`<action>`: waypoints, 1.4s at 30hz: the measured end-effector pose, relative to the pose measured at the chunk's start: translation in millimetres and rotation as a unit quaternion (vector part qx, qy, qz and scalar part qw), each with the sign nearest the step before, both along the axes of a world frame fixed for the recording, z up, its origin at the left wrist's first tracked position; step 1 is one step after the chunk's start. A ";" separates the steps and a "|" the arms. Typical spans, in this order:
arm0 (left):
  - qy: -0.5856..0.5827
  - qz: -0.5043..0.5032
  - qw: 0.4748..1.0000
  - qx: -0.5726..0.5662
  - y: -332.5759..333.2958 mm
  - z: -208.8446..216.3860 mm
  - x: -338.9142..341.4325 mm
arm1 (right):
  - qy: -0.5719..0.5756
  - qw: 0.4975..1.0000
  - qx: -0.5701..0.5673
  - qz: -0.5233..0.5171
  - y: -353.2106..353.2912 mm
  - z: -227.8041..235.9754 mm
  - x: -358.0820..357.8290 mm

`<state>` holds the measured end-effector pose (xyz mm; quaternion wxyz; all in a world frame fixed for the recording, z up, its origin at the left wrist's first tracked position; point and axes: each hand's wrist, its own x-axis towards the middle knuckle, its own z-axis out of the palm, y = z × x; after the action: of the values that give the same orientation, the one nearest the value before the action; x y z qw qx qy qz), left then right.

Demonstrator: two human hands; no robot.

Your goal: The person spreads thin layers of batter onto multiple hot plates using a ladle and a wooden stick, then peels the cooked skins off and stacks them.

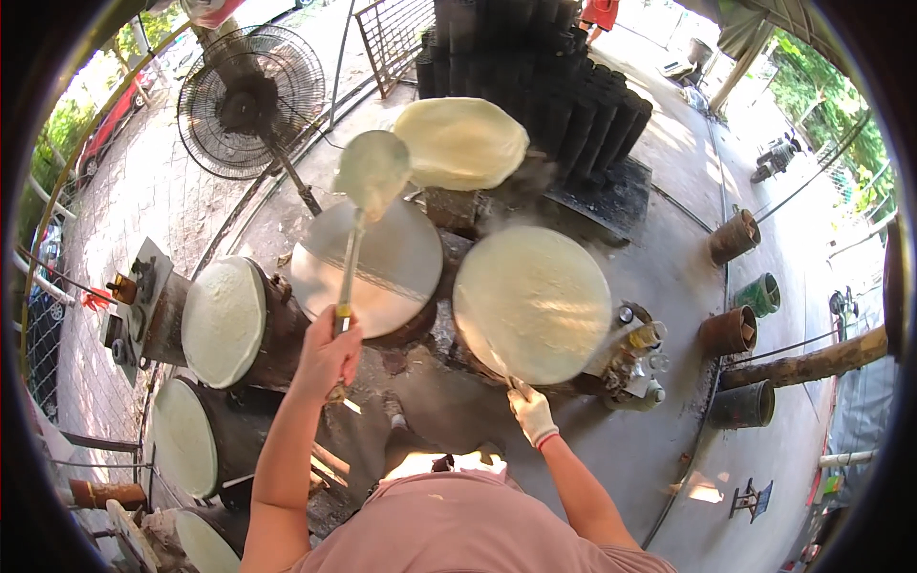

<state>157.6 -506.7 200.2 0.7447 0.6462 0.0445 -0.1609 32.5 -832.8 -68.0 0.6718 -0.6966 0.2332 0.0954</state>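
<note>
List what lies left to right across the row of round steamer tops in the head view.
White batter-covered steamer top → left hand gripping the flat ladle → bare grey steamer top → cream sheet-covered steamer top, gloved right hand at its near edge → bottles.

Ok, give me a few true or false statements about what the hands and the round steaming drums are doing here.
1. The bare left hand holds a long-handled round ladle. True.
2. The right hand is bare. False: it wears a white glove.
3. The gloved hand is at the near edge of the right-hand pale round sheet. True.
4. The black standing fan is to the person's right. False: it stands at the upper left.
</note>
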 end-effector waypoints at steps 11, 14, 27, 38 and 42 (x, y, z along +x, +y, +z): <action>-0.040 -0.148 0.932 0.327 68.8 -182.5 155.2 | -0.034 0.964 0.108 -0.241 218.2 22.6 171.2; -0.094 -0.168 0.904 0.382 95.9 -210.0 179.6 | -0.089 0.942 -0.298 -0.127 239.9 -8.1 178.0; -0.197 -0.138 0.799 0.552 192.2 -216.9 237.7 | -0.018 0.967 -0.165 -0.195 293.3 15.7 222.5; -0.259 -0.073 0.765 0.585 236.0 -217.6 229.3 | 0.002 0.974 -0.164 -0.155 300.9 -40.5 260.3; -0.298 -0.056 0.744 0.595 264.1 -213.7 222.3 | 0.137 0.978 0.127 -0.096 295.8 56.9 289.3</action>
<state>380.0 -242.7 -13.5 0.1738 0.9745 -0.1298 0.0576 321.8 -537.0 -11.1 0.7226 -0.5603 0.3745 0.1536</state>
